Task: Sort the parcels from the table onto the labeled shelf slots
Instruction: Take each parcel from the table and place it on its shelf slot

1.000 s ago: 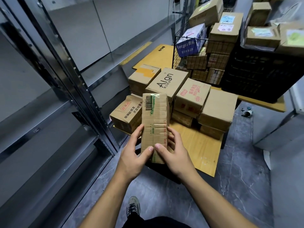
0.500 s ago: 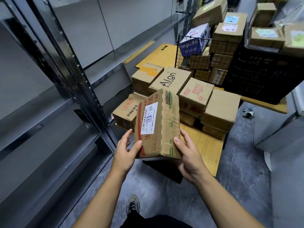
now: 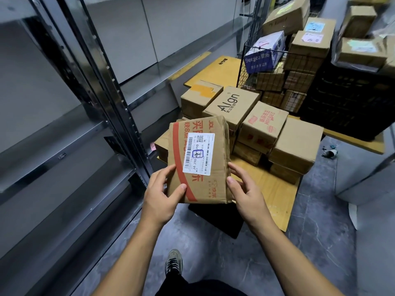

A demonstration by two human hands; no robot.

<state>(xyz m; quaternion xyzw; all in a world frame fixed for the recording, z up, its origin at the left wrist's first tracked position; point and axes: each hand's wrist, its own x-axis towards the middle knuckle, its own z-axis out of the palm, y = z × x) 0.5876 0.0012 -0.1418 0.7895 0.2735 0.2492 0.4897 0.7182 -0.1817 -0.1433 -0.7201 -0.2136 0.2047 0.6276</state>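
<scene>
Head view looks down on a grey marbled floor point(image 3: 213, 248), with one shoe point(image 3: 173, 262) below the hands. The left hand point(image 3: 159, 195) grips the parcel point(image 3: 218, 159) at its lower left corner, thumb laid across the front face and fingers curled behind the edge. The right hand point(image 3: 245, 193) holds the lower right edge, thumb pressed to the corner and fingers round the side. The parcel is in the air between both hands, above the near end of a low wooden worktop point(image 3: 271, 195). Left of the hands runs a grey metal shelf point(image 3: 64, 133) with a perforated upright point(image 3: 111, 90). Beyond the hands brown boxes point(image 3: 297, 142) are stacked on the worktop. Farther off to the right, a wire basket point(image 3: 265, 67) and a black crate point(image 3: 352, 103) carry more boxes.

Half a second ago the parcel was turned, its labelled face angled left and a narrow barcoded side toward the camera. Now the broad labelled face is square to the camera.

That face is creased brown cardboard with a slanting red band and red print running sideways. A white shipping label point(image 3: 198, 153) sits on its upper half, bearing barcodes, a QR code and a blue-ink boxed mark at its middle.
</scene>
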